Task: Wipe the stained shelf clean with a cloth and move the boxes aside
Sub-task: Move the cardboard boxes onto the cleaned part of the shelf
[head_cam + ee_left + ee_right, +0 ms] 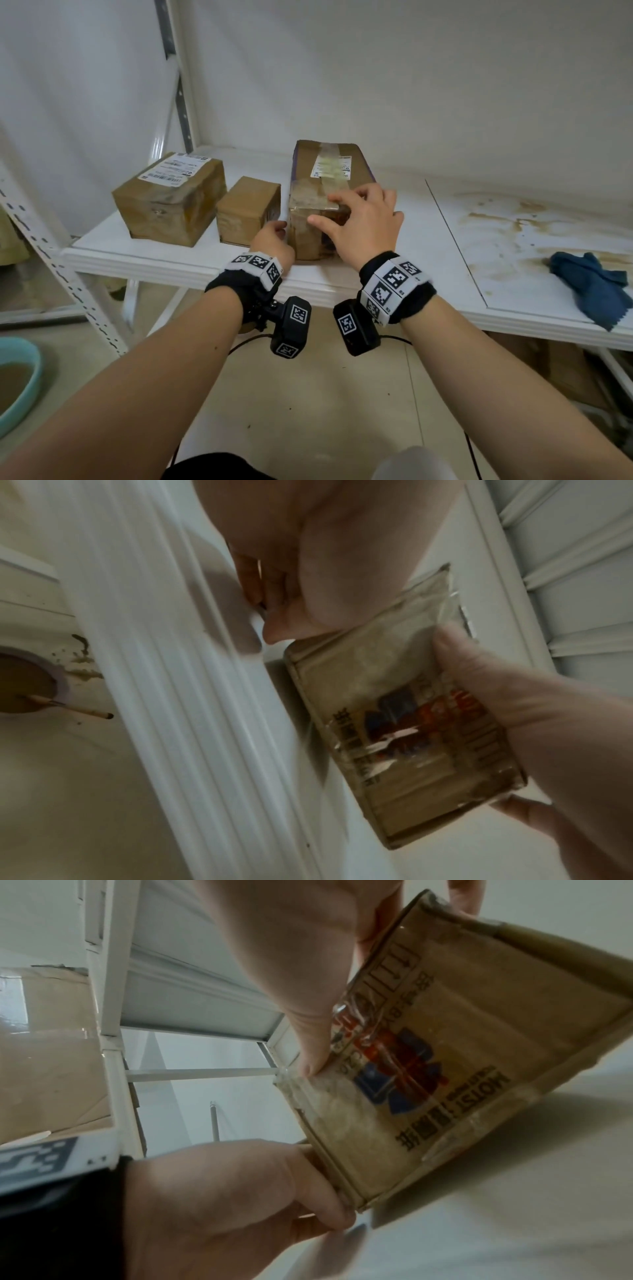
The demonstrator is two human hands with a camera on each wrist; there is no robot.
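Hands bracket the long box (325,195) on the shelf (178,260) from overhead, its length running away from them (stains lie rightward), left hand (308,561) cupping one near corner, right hand (291,961) clamped across the end.

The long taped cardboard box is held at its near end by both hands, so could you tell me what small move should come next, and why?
Probably slide the long taped cardboard box a little further left, toward the small plain cardboard box. The left hand and right hand already grip its near end, a gap remains between the two boxes, and the brown stains and crumpled blue cloth lie to its right.
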